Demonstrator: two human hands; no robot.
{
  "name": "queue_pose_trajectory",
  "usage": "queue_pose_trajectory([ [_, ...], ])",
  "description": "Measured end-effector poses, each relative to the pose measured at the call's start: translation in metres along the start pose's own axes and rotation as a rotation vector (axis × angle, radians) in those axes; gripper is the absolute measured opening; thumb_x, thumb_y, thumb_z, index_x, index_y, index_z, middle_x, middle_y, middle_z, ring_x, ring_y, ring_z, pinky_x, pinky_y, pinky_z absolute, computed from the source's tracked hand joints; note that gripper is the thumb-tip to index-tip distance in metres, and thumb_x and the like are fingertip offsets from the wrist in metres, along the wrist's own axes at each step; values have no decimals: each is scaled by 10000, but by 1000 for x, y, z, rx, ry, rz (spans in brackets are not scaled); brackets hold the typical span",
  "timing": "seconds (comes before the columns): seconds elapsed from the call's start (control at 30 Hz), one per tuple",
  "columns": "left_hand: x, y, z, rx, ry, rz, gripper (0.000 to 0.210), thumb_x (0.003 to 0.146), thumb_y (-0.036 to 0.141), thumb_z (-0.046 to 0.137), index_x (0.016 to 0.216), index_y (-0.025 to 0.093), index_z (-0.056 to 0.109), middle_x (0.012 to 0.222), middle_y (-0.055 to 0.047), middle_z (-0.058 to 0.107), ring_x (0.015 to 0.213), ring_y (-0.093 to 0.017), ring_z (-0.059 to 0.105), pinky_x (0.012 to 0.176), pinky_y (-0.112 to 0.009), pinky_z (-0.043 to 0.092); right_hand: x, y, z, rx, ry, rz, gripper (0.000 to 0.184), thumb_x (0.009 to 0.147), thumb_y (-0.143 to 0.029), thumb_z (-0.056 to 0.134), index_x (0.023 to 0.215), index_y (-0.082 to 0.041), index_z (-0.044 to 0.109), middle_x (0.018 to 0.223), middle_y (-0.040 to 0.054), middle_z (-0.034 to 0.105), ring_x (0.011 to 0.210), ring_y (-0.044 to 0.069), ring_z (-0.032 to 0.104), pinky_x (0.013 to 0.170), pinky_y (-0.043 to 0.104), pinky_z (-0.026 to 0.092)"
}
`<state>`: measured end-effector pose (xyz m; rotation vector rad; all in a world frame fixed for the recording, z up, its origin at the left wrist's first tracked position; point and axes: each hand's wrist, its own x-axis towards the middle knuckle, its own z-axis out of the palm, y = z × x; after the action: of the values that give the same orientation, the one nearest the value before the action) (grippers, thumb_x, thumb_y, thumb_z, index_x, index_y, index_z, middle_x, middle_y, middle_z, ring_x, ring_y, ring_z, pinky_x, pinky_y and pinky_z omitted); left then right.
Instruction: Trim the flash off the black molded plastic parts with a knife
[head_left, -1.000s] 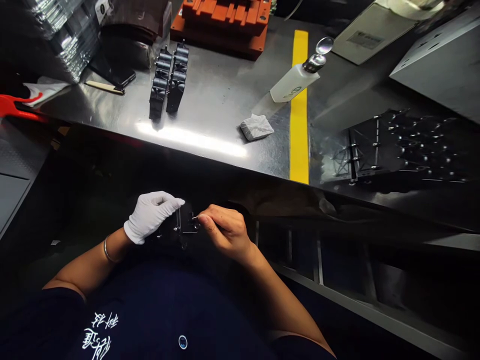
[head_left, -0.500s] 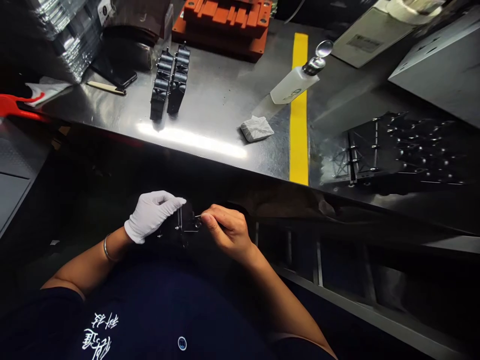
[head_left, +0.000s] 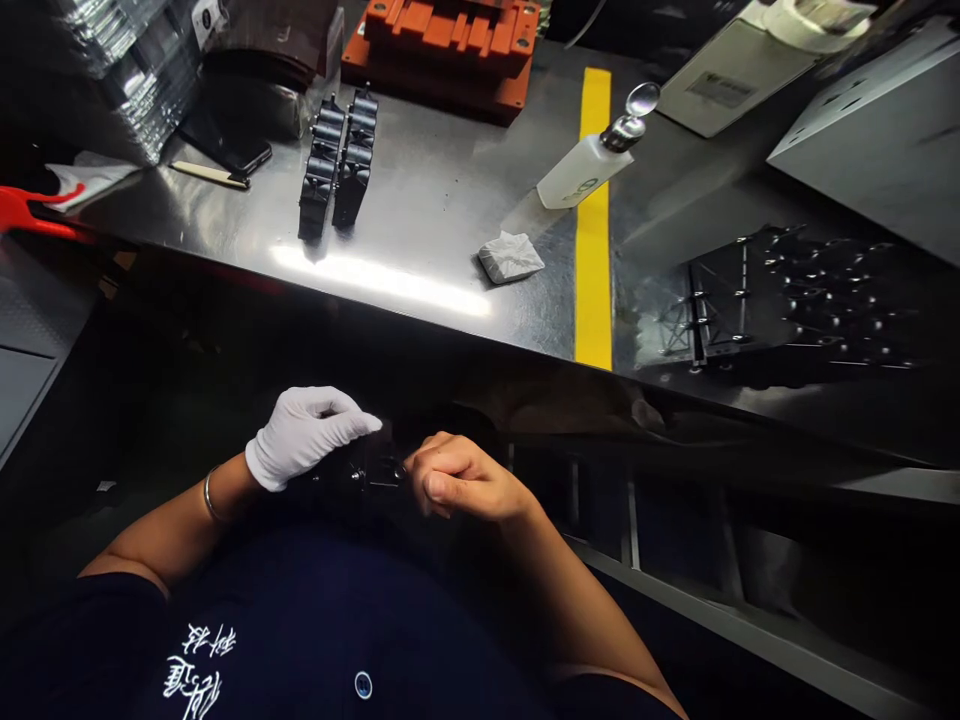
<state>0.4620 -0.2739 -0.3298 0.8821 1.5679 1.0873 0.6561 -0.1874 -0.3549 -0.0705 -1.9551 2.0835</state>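
My left hand (head_left: 311, 435), in a white glove, pinches a black part with shiny metal pins (head_left: 358, 476) in front of my body. Much of that part is lost against the dark clothing and shadow. At its right side is my bare right hand (head_left: 465, 478), its fingers curled in and the fingertips close to the part. What those fingers hold, if anything, is hidden.
On the metal bench (head_left: 427, 200) lie two black ridged mouldings (head_left: 322, 165), a folded white wipe (head_left: 510, 258) and a white pump bottle (head_left: 581, 178). An orange fixture (head_left: 442, 60) stands behind. Black parts with shiny pins (head_left: 840, 295) lie at right, past yellow tape (head_left: 595, 260).
My right hand has turned and curled its fingers inward, moving slightly down. The thin shiny tip at its fingers no longer shows. My left hand and the black part have shifted slightly.
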Motion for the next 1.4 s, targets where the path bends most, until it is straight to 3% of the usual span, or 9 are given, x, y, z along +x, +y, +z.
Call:
queue_pose_trajectory([
  [0.07, 1, 2, -3, 11, -1, 79, 261, 685, 401, 749, 607, 155, 708, 592, -40, 672, 552, -137, 590, 520, -237, 462, -1, -4, 0, -92, 80, -27, 419, 974, -398, 370, 658, -170, 524, 487, -32, 456, 425, 73, 414, 450, 216, 333],
  [0.17, 1, 3, -6, 34, -21, 138, 224, 702, 366, 748, 615, 162, 721, 596, -39, 683, 551, -136, 605, 527, -232, 470, 3, -8, 3, -432, 185, -82, 368, 940, -444, 446, 723, -161, 538, 587, -12, 481, 512, 84, 421, 488, 224, 324],
  [0.27, 1, 2, -5, 22, -21, 139, 217, 706, 362, 747, 624, 162, 724, 599, -37, 687, 552, -137, 611, 525, -229, 474, 9, -8, 6, -616, 153, -113, 407, 872, -517, 544, 666, -172, 482, 588, -31, 424, 519, 77, 375, 485, 224, 287],
  [0.5, 2, -2, -3, 4, 7, 128, 235, 708, 375, 745, 635, 153, 717, 609, -36, 682, 558, -130, 598, 535, -229, 468, 10, -6, 8, -772, 173, -104, 478, 904, -490, 507, 569, -190, 346, 556, -52, 319, 497, 68, 297, 473, 231, 226],
  [0.77, 4, -9, 7, -74, 234, -8, 352, 650, 477, 756, 591, 144, 662, 567, -3, 591, 545, -101, 494, 514, -227, 415, 11, 1, 15, -1086, 399, -174, 520, 958, -496, 357, 544, -185, 403, 551, -13, 379, 499, 89, 313, 472, 252, 227],
  [0.93, 4, -9, 11, -80, 281, -69, 397, 661, 532, 729, 610, 144, 660, 593, 7, 585, 566, -97, 486, 530, -223, 405, 11, 6, 14, -1118, 460, -191, 453, 931, -527, 408, 697, -166, 553, 602, 20, 477, 558, 116, 414, 519, 250, 304],
  [1.1, 4, -9, 12, -79, 289, -73, 406, 668, 540, 722, 612, 143, 655, 600, 8, 580, 580, -97, 485, 536, -220, 401, 13, 4, 14, -1144, 469, -169, 483, 952, -498, 381, 587, -188, 440, 550, -3, 416, 513, 102, 345, 494, 260, 247],
  [1.3, 9, -8, 12, -98, 294, -117, 449, 649, 577, 718, 605, 142, 616, 576, 22, 547, 548, -87, 456, 510, -218, 384, 9, -2, 7, -757, 138, -81, 475, 1000, -424, 266, 609, -193, 408, 537, -31, 425, 466, 74, 359, 465, 222, 287],
  [1.4, 14, -6, 11, -120, 267, -156, 462, 681, 597, 683, 613, 151, 582, 573, 33, 525, 541, -82, 446, 509, -212, 385, 7, -2, 4, -698, 357, -87, 389, 1001, -313, 281, 697, -190, 490, 588, -8, 494, 511, 91, 452, 505, 223, 374],
])
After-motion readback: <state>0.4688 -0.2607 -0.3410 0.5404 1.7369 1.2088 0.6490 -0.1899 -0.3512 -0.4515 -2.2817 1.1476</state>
